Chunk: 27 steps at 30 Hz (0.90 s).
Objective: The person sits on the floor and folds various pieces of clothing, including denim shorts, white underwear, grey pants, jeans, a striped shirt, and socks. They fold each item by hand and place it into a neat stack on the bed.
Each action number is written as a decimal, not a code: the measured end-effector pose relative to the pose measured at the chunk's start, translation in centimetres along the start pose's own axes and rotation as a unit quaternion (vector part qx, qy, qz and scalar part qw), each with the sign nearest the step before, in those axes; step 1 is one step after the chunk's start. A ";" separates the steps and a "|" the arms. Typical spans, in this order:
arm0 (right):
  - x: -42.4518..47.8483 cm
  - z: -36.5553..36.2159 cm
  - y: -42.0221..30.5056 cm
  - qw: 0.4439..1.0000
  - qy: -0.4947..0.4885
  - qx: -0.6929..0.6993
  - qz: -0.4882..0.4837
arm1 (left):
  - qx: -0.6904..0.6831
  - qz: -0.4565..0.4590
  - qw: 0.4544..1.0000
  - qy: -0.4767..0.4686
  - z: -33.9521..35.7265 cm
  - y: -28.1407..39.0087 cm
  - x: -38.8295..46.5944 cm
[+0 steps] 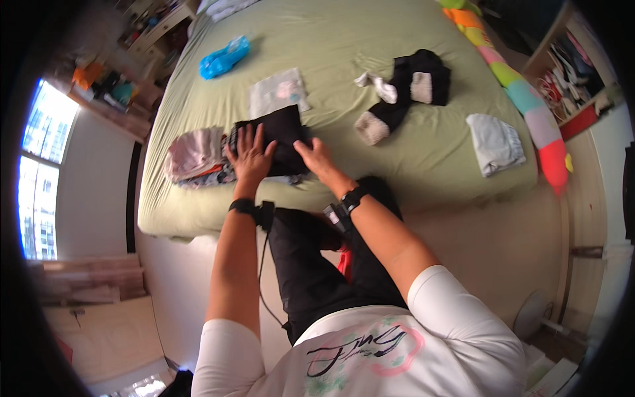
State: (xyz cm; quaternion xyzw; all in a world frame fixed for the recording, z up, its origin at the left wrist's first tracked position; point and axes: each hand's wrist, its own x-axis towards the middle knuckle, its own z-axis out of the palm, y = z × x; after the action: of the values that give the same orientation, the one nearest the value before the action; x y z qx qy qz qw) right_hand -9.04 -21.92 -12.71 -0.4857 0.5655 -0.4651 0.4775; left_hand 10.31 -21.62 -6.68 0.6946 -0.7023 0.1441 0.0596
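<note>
A folded black garment (284,131) lies near the front edge of the bed. My left hand (251,158) rests flat on its left part with the fingers spread. At its right edge is my right hand (317,158), thumb apart from the fingers; whether it pinches the cloth cannot be seen. Some greyish-blue fabric shows beneath the black garment at the front. Touching it on the left is a stack of folded clothes (196,158), pink on top with orange and patterned cloth below. Just behind lies a flat translucent bag (279,93) with a pink print.
On the green bed sheet (327,44) are a blue plastic bag (224,57), a black garment with beige cuffs (421,79), white socks (378,85) and a folded pale garment (495,144). A long multicoloured plush bolster (521,94) borders the bed's right side.
</note>
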 end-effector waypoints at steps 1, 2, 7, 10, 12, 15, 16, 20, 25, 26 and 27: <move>0.0 -0.6 -0.2 1.000 0.006 -0.002 -0.008 | 0.001 -0.001 1.000 0.002 -0.5 0.1 0.0; 0.9 -2.5 0.5 0.996 0.035 0.035 -0.071 | -0.012 0.004 1.000 0.019 -1.5 1.5 0.7; 1.2 -12.5 -0.5 0.969 0.132 -0.051 -0.204 | -0.046 0.014 0.987 0.153 -5.3 1.8 -2.4; 1.7 -18.9 -0.7 0.911 0.177 -0.259 -0.267 | -0.051 0.016 0.985 0.164 -6.2 3.4 -3.4; 1.0 -20.2 -1.0 0.883 0.143 -0.336 -0.295 | -0.056 0.011 0.983 0.176 -6.4 3.7 -4.4; -1.4 -18.5 -1.3 0.907 0.040 -0.400 -0.124 | -0.049 0.005 0.981 0.188 -7.0 3.8 -6.3; -1.0 -19.0 0.3 0.888 0.082 -0.426 -0.154 | -0.069 0.017 0.977 0.203 -7.5 4.4 -6.2; 3.1 -22.4 4.6 0.915 0.139 -0.359 -0.119 | -0.347 0.097 0.914 0.187 -8.9 9.2 -6.8; -2.8 -20.9 -1.2 0.993 0.024 -0.035 -0.110 | -0.642 -0.053 0.748 -0.161 -5.4 10.7 -13.4; -6.6 -21.0 -4.4 0.995 -0.043 -0.010 -0.091 | -0.687 -0.113 0.681 -0.227 -5.7 11.1 -14.4; -10.8 -21.9 -8.2 0.992 -0.102 0.010 -0.070 | -0.727 -0.166 0.599 -0.293 -6.1 12.0 -14.9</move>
State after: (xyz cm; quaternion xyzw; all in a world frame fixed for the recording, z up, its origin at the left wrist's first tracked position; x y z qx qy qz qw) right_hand -29.14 -10.60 -1.23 -0.5639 0.4740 -0.4510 0.5039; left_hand -1.94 -5.69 -6.56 0.5314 -0.4277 -0.6372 0.3587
